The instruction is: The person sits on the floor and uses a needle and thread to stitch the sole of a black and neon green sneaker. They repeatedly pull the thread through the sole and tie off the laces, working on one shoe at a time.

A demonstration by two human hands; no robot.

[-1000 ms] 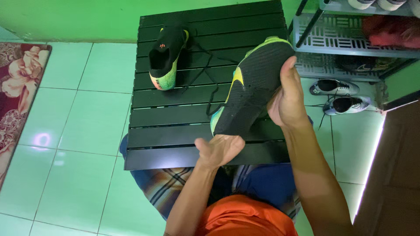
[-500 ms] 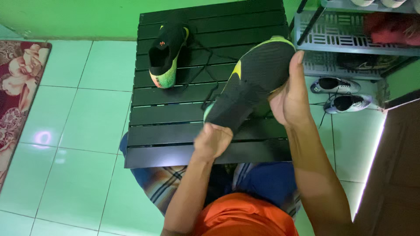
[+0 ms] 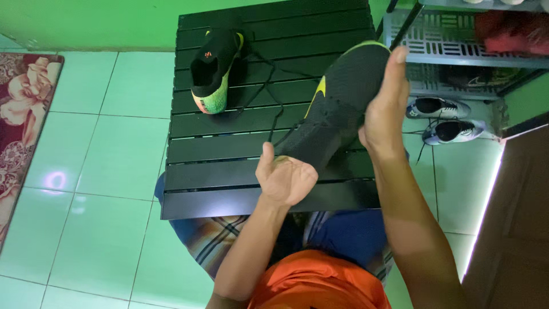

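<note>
A black sock-collar shoe with yellow-green trim [image 3: 337, 109] is held tilted above a low black slatted table [image 3: 229, 166]. My right hand [image 3: 386, 109] grips its toe end along the right side. My left hand [image 3: 285, 176] grips the shoe's ankle collar at the near end, thumb up. The matching black shoe [image 3: 214, 68] lies on the table's far left, its loose black lace [image 3: 269, 86] trailing across the slats toward the held shoe.
A grey shoe rack [image 3: 457, 46] stands at the right with red footwear on it. Two white and black shoes [image 3: 443, 117] sit on the tiled floor beneath. A floral rug [image 3: 23, 114] lies at the far left. A brown door [image 3: 520, 217] is at right.
My left hand has turned and closed around the shoe's collar. The held shoe has tipped slightly more upright, and my right hand has slid up along its side.
</note>
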